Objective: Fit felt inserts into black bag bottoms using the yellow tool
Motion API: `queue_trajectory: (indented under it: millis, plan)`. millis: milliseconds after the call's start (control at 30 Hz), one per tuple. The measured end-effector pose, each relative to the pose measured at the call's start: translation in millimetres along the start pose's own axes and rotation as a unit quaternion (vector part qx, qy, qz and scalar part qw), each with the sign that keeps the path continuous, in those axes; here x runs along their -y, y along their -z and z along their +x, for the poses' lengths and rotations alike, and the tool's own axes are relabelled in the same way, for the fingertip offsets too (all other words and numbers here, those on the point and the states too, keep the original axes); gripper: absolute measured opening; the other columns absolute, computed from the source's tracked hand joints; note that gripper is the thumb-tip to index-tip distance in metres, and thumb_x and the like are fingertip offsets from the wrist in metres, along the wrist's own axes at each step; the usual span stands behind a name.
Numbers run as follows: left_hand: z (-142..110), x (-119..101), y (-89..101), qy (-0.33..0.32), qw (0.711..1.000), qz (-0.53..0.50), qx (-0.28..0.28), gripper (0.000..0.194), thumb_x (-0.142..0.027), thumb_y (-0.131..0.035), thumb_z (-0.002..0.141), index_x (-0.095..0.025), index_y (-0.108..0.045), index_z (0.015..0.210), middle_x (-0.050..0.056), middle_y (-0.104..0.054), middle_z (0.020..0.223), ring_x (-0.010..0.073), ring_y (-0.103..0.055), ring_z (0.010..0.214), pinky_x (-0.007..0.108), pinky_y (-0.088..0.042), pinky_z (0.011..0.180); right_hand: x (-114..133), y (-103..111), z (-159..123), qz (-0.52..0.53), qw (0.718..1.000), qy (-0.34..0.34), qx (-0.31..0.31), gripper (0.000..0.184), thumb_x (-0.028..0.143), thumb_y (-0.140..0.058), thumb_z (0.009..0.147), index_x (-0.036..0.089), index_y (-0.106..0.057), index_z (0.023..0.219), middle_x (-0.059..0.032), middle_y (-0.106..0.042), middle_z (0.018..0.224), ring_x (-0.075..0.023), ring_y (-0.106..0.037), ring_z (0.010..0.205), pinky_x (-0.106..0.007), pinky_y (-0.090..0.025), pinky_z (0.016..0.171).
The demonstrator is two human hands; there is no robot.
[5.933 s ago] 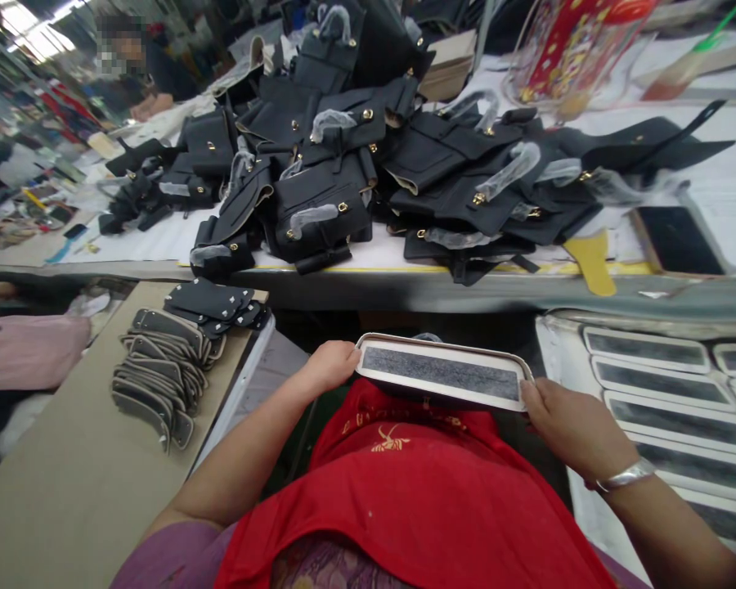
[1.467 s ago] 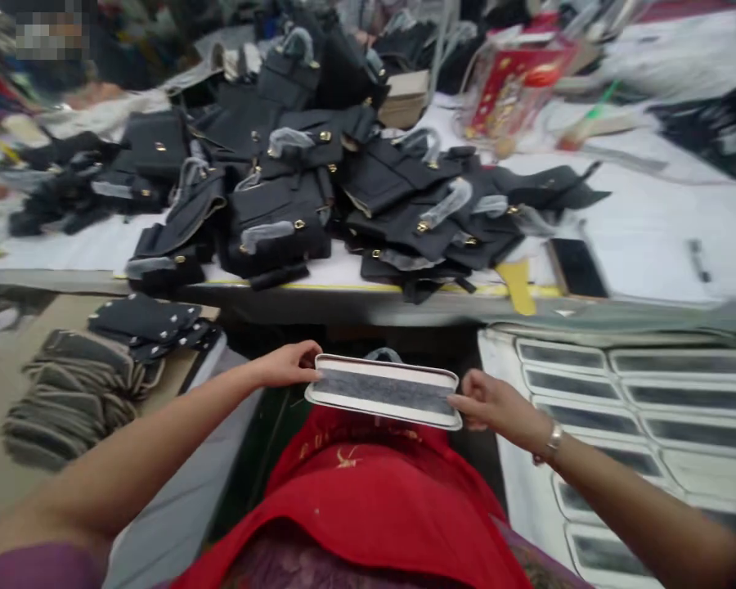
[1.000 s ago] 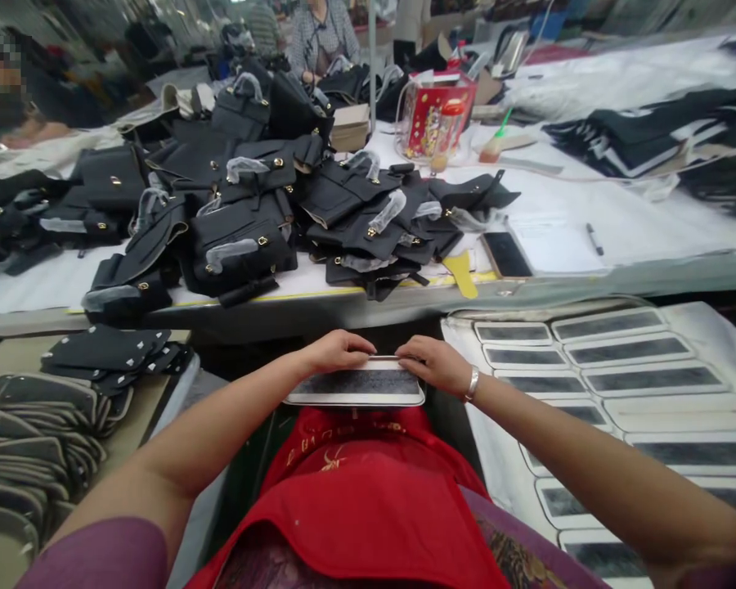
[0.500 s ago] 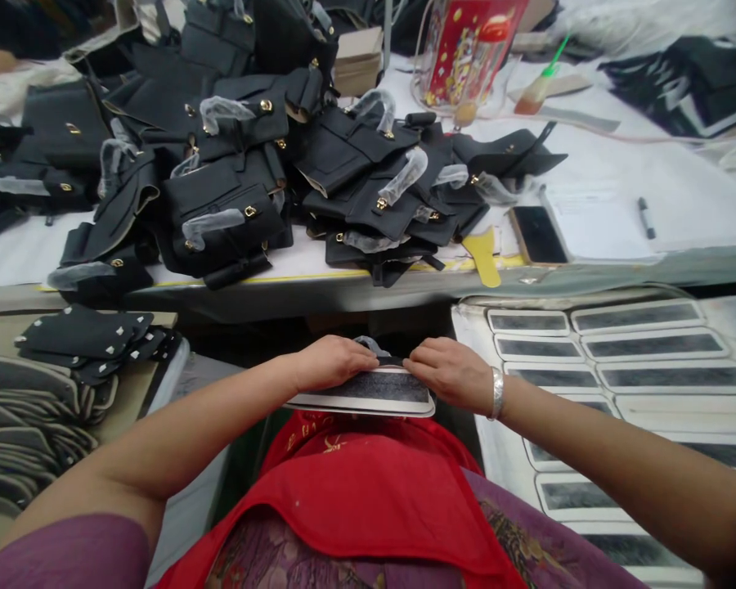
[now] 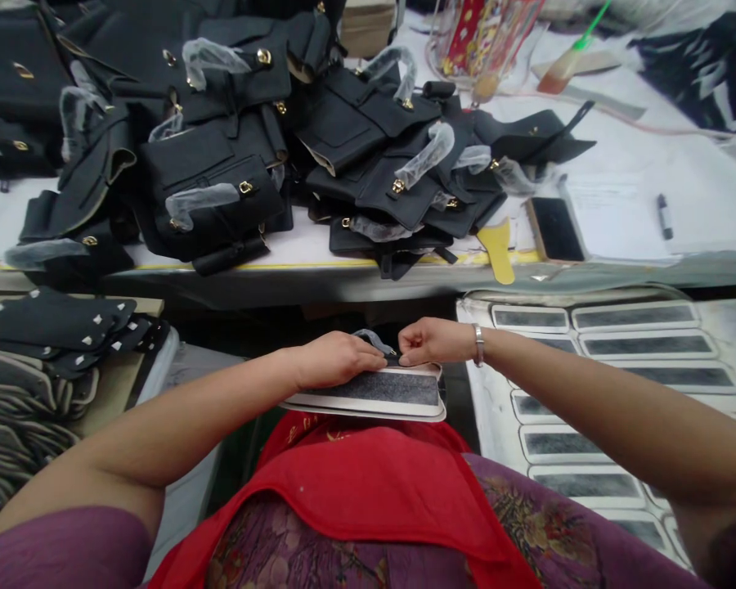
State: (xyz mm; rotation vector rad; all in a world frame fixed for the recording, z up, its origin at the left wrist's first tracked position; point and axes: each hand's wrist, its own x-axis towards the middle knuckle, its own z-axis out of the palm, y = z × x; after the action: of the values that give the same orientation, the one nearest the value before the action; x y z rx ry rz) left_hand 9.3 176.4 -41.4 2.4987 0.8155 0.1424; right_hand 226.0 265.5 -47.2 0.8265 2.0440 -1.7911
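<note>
A black handbag [image 5: 398, 388] lies on my lap, its long dark base panel with a pale border turned up towards me. Behind that panel a plastic-wrapped handle [image 5: 374, 339] sticks up. My left hand [image 5: 337, 360] is closed over the bag's far edge, fingers pressed on the black material left of the middle. Just to its right, my right hand [image 5: 429, 339] is curled, thumb and fingers pinching at the same far edge. What lies under the fingertips is mostly hidden, and so is the bag's body.
Black handbags [image 5: 214, 188] with wrapped handles are heaped on the white table. Nearby are a yellow scraper [image 5: 498, 252], a phone [image 5: 555, 229], a marker [image 5: 664, 217] and a glue bottle [image 5: 561, 69]. Pale-edged panels [image 5: 647, 343] cover the board at right; stacked dark pieces [image 5: 18, 393] stand left.
My right hand has curled tighter and shifted slightly up, uncovering the panel's right end. My left hand still holds the bag's edge. The view has moved a little closer to the table.
</note>
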Motion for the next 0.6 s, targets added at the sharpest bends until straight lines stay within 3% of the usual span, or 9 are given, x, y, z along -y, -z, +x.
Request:
queue_trajectory:
  millis: [267, 600]
  plan:
    - [-7, 4, 4.2, -0.014, 1.000, -0.002, 0.013, 0.030, -0.017, -0.037, 0.090, -0.018, -0.058, 0.111, 0.008, -0.060, 0.117, 0.0170, -0.058, 0.103, 0.025, -0.044, 0.089, 12, -7, 11, -0.041, 0.999, 0.019, 0.000, 0.034, 0.045, -0.060, 0.068, 0.016, -0.043, 0.064, 0.0063, -0.037, 0.055, -0.0062, -0.033, 0.052, -0.019, -0.026, 0.046]
    - [-36, 17, 9.4, -0.041, 0.999, 0.023, 0.017, 0.031, -0.016, -0.037, 0.089, -0.013, -0.059, 0.111, 0.012, -0.061, 0.116, 0.0196, -0.059, 0.103, 0.028, -0.048, 0.088, 24, -15, 42, -0.051, 0.995, 0.072, 0.034, 0.033, 0.044, -0.058, 0.073, 0.016, -0.042, 0.065, 0.0054, -0.035, 0.059, -0.0077, -0.032, 0.057, -0.021, -0.027, 0.052]
